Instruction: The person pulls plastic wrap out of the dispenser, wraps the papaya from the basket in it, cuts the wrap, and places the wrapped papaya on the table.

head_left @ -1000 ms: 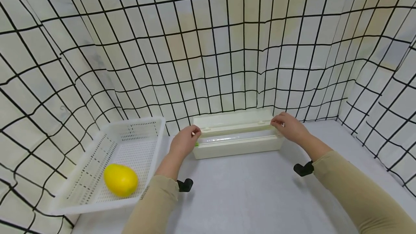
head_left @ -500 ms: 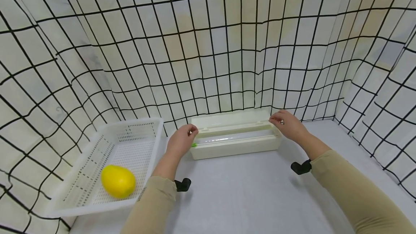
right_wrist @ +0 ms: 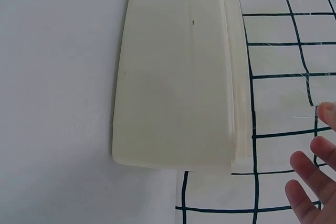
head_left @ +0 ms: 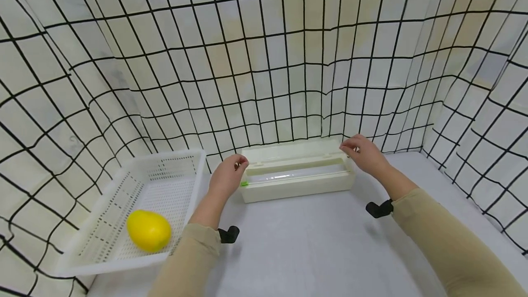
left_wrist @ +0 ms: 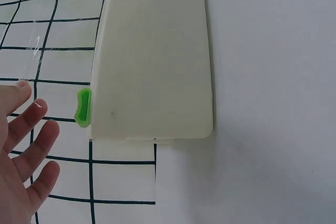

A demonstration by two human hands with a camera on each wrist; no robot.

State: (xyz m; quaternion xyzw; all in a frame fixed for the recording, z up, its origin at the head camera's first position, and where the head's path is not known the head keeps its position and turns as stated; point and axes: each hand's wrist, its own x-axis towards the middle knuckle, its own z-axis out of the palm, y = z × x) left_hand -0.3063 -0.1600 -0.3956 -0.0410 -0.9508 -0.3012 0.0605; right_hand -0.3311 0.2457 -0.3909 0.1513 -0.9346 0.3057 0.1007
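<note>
Cream-coloured plastic forms the long, narrow dispenser box in front of me, standing on the white tabletop with its lid tipped back and a clear, glossy roll lying inside. Both my forearms reach forward in khaki sleeves, my hands raised at the box's two ends. With my left hand I pinch thin transparent film between thumb and forefinger, the other fingers loosely spread. My right hand makes a like pinch by the lid's right end; only a faint streak of film shows at its thumb. A bright green tab sits at the box's left end. One grey mark on the black-gridded wall is too blurred to read. The wrist views cut off both hands, and I cannot make out how the film runs between them.
</note>
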